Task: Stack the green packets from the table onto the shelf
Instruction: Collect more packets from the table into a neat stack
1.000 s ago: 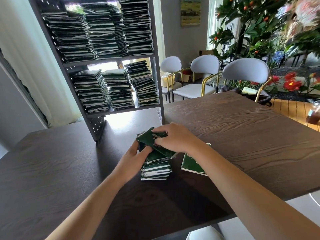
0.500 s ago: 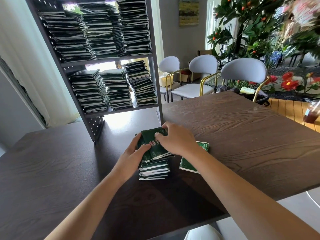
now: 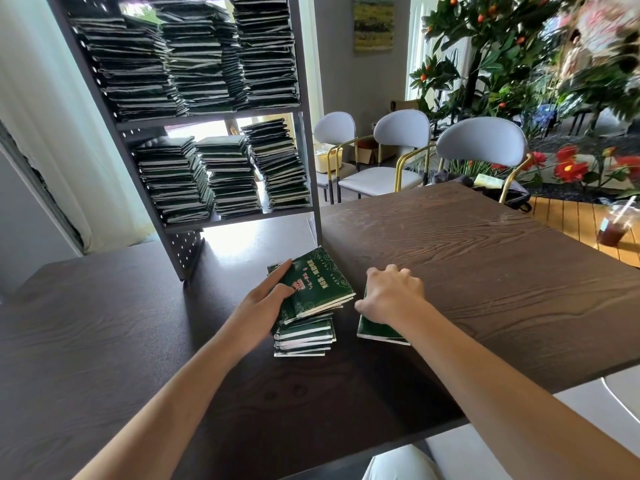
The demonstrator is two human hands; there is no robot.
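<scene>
Since half a second ago my right hand point(image 3: 391, 294) has left the top of the pile and shifted to the lone packet point(image 3: 375, 329) lying flat just right of centre, where its curled fingers now rest over the far edge; whether they already pinch it I cannot tell, as the hand hides that edge. My left hand point(image 3: 266, 299) lies against the left side of the small stack of green packets point(image 3: 308, 313) at the centre of the frame, fingers straight along its flank and thumb pressing the skewed top packet, which I judge is there to keep the loose pile from sliding while the other hand works. That top packet sits turned out of line with those beneath, so I judge the pile needs squaring before it can be lifted in one go. Both the pile and the stray packet sit on the dark wooden desk point(image 3: 467, 258), near the foot of the shelf point(image 3: 221, 119) in the upper left, whose two tiers already carry tall rows of packets. Gathering the stray one onto the pile looks like the sensible next move.
</scene>
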